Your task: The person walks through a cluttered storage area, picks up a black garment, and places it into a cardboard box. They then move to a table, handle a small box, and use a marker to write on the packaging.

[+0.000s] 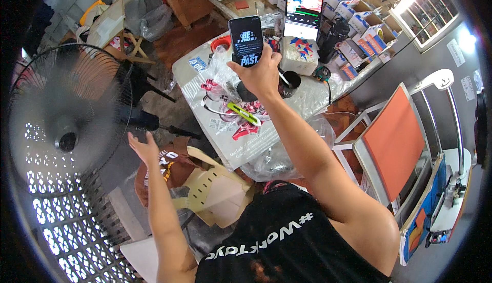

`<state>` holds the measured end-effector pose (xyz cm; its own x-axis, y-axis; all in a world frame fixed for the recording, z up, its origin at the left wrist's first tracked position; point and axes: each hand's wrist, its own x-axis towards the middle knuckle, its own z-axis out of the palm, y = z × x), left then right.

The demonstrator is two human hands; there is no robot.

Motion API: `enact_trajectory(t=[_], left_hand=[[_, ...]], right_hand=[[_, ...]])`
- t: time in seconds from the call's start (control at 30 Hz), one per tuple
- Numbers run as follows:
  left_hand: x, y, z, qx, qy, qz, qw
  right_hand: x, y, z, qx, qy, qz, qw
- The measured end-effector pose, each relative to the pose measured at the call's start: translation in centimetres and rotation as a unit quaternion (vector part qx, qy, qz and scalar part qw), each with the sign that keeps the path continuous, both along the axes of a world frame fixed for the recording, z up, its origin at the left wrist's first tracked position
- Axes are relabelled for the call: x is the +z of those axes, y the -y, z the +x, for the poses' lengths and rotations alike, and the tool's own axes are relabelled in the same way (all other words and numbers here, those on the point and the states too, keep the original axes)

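Head view, smartphone: the lit smartphone [246,36] is held upright above the far part of the covered table [225,142], in front of the tablet [303,14].
Right hand: the smartphone's lower end appears to be grasped by the right hand [259,73], with the thumb and curled fingers on opposite edges; the fingertips are partly hidden.
Left hand: nothing is held by the left hand [145,149]; its fingers are loosely spread, beside the fan [66,140].
Handling: the smartphone is probably best gripped by its side edges, with the screen uncovered; the forearm should be kept clear of the dark mug, and the left fingers away from the fan's guard.
Dark mug: a pale stick is held in the dark mug [298,87]; any liquid cannot be made out.
Red bowl: the red bowl [218,42] is partly covered by the smartphone, so its contents cannot be told.
Plastic bag: the clear plastic bag [220,70] is crumpled beside the green box cutter [244,114].
Cardboard boxes: many small cardboard boxes [370,45] are stacked at the far right; their contents cannot be seen.
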<state>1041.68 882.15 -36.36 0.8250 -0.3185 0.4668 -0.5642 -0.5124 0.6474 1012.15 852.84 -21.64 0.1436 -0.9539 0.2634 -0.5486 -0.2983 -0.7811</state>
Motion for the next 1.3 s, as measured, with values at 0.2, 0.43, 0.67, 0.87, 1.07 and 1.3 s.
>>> enact_trajectory(t=[0.2,0.43,0.67,0.87,1.07,1.3], left_hand=[[-0.9,-9.4,-16.4,-0.074,-0.055,0.092,0.991],[-12.4,-26.8,-29.0,-0.026,-0.213,0.232,0.949],[-19.9,-40.5,-38.1,-0.247,-0.286,0.351,0.857],[-20.0,-43.1,-39.6,-0.159,-0.465,0.352,0.796],[-15.5,-39.7,-36.8,-0.003,-0.584,0.254,0.771],[-12.7,-36.4,-35.7,0.093,-0.633,0.108,0.761]], right_hand=[[-0.8,0.2,-0.6,0.024,0.024,-0.011,0.999],[-1.7,2.5,-1.2,0.091,0.022,-0.030,0.995],[-3.6,5.2,-4.5,0.248,-0.010,0.017,0.969],[-6.1,7.2,-4.3,0.339,0.066,0.004,0.938],[-6.2,6.8,-4.4,0.331,0.066,0.002,0.941],[-4.9,6.0,-4.2,0.314,0.058,0.035,0.947]])
